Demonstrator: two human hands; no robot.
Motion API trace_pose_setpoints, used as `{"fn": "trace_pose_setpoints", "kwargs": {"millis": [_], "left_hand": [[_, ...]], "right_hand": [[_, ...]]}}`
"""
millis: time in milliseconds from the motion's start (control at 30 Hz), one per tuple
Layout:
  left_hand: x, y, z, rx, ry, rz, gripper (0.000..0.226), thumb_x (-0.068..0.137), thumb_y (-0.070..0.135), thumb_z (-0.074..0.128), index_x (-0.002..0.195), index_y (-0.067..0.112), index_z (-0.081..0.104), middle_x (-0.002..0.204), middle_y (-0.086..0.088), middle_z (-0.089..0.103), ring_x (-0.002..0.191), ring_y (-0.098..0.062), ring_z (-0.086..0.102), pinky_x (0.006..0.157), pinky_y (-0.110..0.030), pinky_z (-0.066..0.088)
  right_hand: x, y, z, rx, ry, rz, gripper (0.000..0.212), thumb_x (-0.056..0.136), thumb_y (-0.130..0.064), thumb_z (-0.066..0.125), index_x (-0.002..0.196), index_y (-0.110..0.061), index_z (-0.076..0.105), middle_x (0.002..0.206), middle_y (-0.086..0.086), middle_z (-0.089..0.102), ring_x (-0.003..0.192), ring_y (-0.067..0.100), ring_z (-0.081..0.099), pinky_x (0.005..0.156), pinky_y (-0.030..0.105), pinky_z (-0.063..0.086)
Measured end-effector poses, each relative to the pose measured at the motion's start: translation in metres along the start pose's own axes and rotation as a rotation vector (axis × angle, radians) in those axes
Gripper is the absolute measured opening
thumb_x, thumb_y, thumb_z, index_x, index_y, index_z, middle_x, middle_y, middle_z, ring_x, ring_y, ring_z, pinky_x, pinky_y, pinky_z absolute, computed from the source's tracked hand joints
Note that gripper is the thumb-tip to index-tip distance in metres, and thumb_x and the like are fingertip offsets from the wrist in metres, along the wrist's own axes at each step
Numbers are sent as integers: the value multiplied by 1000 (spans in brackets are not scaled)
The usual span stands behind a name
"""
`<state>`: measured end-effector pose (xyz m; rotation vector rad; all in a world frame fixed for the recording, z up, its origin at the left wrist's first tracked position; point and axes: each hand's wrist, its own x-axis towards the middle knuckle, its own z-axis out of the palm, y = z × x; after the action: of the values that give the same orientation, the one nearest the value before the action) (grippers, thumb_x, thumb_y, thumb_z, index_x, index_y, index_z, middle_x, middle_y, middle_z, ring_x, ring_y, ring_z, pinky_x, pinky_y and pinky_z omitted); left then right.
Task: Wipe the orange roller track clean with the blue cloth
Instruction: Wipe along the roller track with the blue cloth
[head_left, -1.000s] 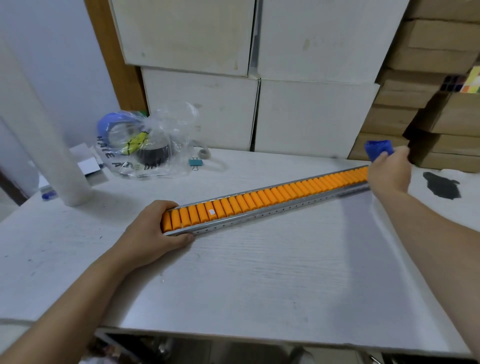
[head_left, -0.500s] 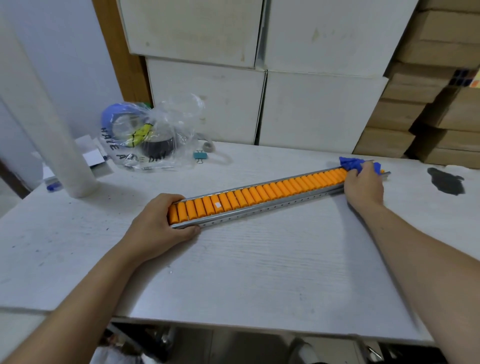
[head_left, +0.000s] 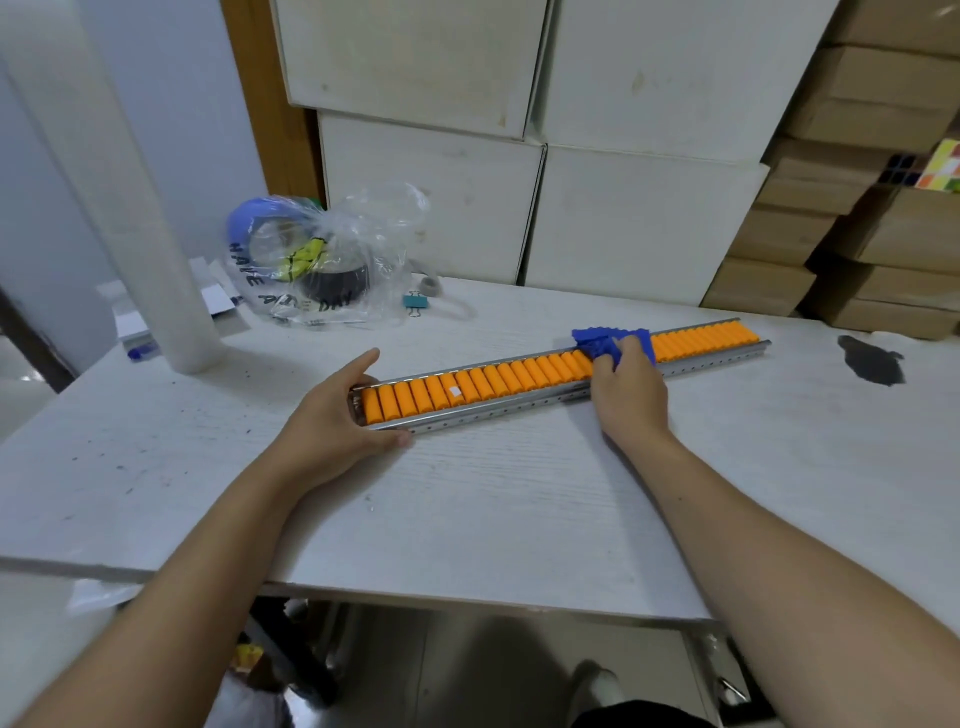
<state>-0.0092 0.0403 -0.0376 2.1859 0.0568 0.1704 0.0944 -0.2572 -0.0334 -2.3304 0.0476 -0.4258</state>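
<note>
Since the earlier frames the right hand has slid the crumpled blue cloth from the far right end of the long orange roller track in its silver metal rail inward to a spot right of the track's middle, leaving a run of bare orange rollers beyond it, while the left hand has kept its place at the near left end. At the far left a tall white translucent roll stands upright on the white wood-grain table, with a blue pen lying just beside its base. To its right sits a clear plastic bag with dark lettering holding rolls of tape, and a small teal binder clip lies next to the bag. The left hand cups the track's left end, thumb against the near side of the rail and fingers spread around the end, bracing rather than clenched. The track lies flat on the table, running diagonally from near left to far right. The right hand presses down on the cloth, fingers curled and grasping it against the rollers. A black stain marks the table well to the right of the track's end. Stacked white boxes and brown cardboard cartons stand behind the table.
</note>
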Motion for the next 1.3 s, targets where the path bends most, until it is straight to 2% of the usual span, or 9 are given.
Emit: {"fn": "trace_pose_setpoints", "kwargs": {"millis": [167, 267, 367, 467, 567, 767, 933, 1100, 1300], "left_hand": [[-1, 1, -1, 2, -7, 0, 105, 58, 36, 86, 145, 38, 27, 117, 10, 55, 108, -12, 56, 89, -27, 41], [-1, 1, -1, 29, -57, -2, 110, 52, 56, 80, 144, 46, 20, 122, 9, 53, 110, -14, 55, 97, -37, 43], [-3, 8, -4, -186, -21, -32, 92, 65, 67, 59, 145, 37, 25, 126, 4, 54, 116, -15, 52, 102, -40, 39], [-1, 8, -9, -443, 56, -63, 74, 76, 62, 41, 142, 30, 33, 124, -3, 61, 121, -20, 51, 108, -46, 34], [0, 7, -12, -498, 77, -77, 66, 82, 56, 32, 141, 26, 35, 121, -7, 62, 114, -24, 56, 103, -46, 40], [6, 6, -12, -515, 99, -79, 74, 78, 61, 33, 142, 24, 34, 119, -6, 61, 105, -16, 57, 88, -31, 44], [7, 2, -12, -607, 123, -111, 54, 81, 57, 37, 129, 34, 44, 116, -4, 66, 106, -25, 63, 96, -41, 47], [5, 3, -15, -736, 88, -140, 58, 83, 52, 43, 132, 22, 45, 111, -9, 68, 98, -23, 69, 79, -36, 55], [9, -3, -17, -673, 68, -112, 51, 86, 52, 37, 122, 19, 53, 110, -14, 69, 98, -22, 70, 96, -44, 45]], "right_hand": [[-33, -36, 18, 38, -76, -80, 7, 94, -22, 39, 89, -18, 41, 79, 4, 50, 67, 18, 46, 49, 28, 26], [-48, -55, 26, 66, -121, -106, 11, 95, -21, 39, 86, -15, 43, 74, 3, 49, 64, 19, 45, 50, 30, 29], [-62, -71, 33, 94, -168, -130, 12, 95, -21, 39, 85, -16, 43, 72, 2, 48, 63, 17, 45, 50, 31, 29], [-73, -82, 41, 133, -191, -145, 12, 94, -20, 39, 83, -17, 42, 70, -1, 46, 63, 17, 43, 51, 30, 28], [-82, -91, 45, 153, -213, -175, 14, 93, -19, 40, 79, -17, 41, 68, -3, 44, 63, 16, 41, 52, 30, 28], [-106, -116, 60, 180, -272, -231, 16, 93, -20, 41, 78, -20, 40, 68, -5, 43, 62, 14, 40, 53, 30, 30], [-137, -147, 71, 211, -373, -350, 12, 90, -21, 42, 79, -18, 42, 72, -2, 48, 67, 17, 45, 57, 31, 32], [-157, -154, 61, 283, -528, -396, 13, 89, -20, 46, 78, -13, 47, 71, 0, 51, 64, 16, 44, 56, 31, 33], [-151, -149, 41, 352, -659, -400, 16, 89, -19, 47, 72, -20, 45, 66, -3, 48, 60, 13, 41, 56, 32, 34]]}}
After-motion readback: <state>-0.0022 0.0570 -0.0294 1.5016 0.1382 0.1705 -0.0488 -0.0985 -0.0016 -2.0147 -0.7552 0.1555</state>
